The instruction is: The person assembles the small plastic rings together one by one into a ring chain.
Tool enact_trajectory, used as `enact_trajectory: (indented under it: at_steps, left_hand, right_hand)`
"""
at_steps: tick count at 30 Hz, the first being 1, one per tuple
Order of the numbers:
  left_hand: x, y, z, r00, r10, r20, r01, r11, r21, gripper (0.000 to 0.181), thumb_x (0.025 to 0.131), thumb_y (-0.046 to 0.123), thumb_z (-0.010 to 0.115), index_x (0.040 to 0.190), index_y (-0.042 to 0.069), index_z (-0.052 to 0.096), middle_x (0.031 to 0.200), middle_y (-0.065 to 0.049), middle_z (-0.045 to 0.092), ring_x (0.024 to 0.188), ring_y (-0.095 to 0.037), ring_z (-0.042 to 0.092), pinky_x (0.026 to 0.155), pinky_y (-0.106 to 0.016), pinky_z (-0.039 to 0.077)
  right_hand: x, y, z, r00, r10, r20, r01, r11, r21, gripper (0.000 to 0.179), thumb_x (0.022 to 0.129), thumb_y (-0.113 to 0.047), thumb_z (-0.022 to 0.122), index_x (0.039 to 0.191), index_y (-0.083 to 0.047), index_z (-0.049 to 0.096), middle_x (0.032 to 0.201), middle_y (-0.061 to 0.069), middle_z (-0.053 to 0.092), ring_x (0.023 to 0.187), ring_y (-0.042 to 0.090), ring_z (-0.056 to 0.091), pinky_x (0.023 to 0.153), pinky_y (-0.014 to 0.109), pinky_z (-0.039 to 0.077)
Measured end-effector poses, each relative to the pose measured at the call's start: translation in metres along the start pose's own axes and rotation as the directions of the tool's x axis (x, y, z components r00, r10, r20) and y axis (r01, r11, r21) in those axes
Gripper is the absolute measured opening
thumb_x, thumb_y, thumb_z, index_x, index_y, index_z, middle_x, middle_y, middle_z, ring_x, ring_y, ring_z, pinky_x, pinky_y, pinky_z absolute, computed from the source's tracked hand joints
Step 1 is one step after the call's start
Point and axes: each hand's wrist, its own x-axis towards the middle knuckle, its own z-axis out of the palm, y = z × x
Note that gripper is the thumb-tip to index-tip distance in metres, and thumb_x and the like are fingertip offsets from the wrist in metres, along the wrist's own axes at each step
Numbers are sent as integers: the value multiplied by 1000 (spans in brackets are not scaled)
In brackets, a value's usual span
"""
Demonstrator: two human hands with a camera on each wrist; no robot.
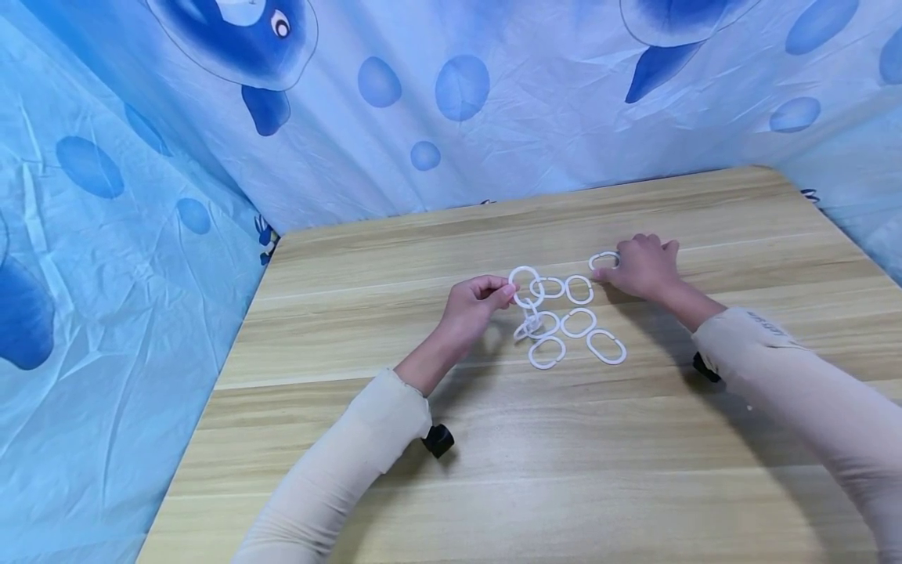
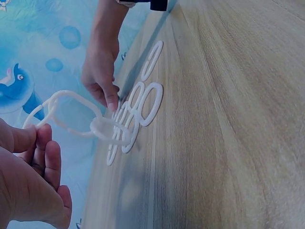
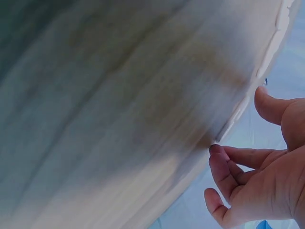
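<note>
My left hand (image 1: pixel 470 307) pinches a white plastic C-shaped link (image 1: pixel 523 269) between thumb and fingertips, above the table. More links hang from it in a short chain (image 2: pixel 71 94), whose lower end comes down close over the loose links. At the back right, my right hand (image 1: pixel 647 266) reaches down to a single white link (image 1: pixel 591 265) lying on the table. In the right wrist view its thumb and fingertips stand apart, at either end of that link (image 3: pixel 233 118). Several loose links lie between the hands, among them an oval one (image 1: pixel 607 362) at the front right.
The wood-grain table (image 1: pixel 564 470) carries the links near its middle. A blue curtain (image 1: pixel 338 157) with whale and bubble prints hangs behind it and along the left side. A black device (image 1: pixel 438 441) sits under the left wrist.
</note>
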Motion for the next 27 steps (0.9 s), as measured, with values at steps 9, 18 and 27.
enact_trajectory:
  at_steps: [9,18,27]
  left_hand:
    - [-1,0,0,1000,7,14,-7,1000,4,26,94,15,63,108,-7,65,91,-10,64,81,-14,58,98,-46,45]
    - [-1,0,-1,999,12,29,-12,1000,-5,27,95,15,62,110,-8,64,90,-4,65,86,-17,58,99,-46,44]
    - [-1,-1,-2,1000,14,17,-14,1000,-13,17,94,15,63,101,0,69,96,-15,65,81,-13,57,99,-48,43]
  right_hand:
    - [3,-3,4,999,15,-30,-17,998,-59,53,86,-47,65,58,-4,49,82,22,54,94,47,48,91,68,21]
    - [7,-8,4,1000,-1,-21,-1,995,-99,50,88,-43,62,59,-4,51,91,28,58,97,49,49,93,70,21]
    - [9,-11,5,999,-23,-26,19,986,-166,44,86,-42,58,67,-2,53,87,26,58,92,47,51,90,68,23]
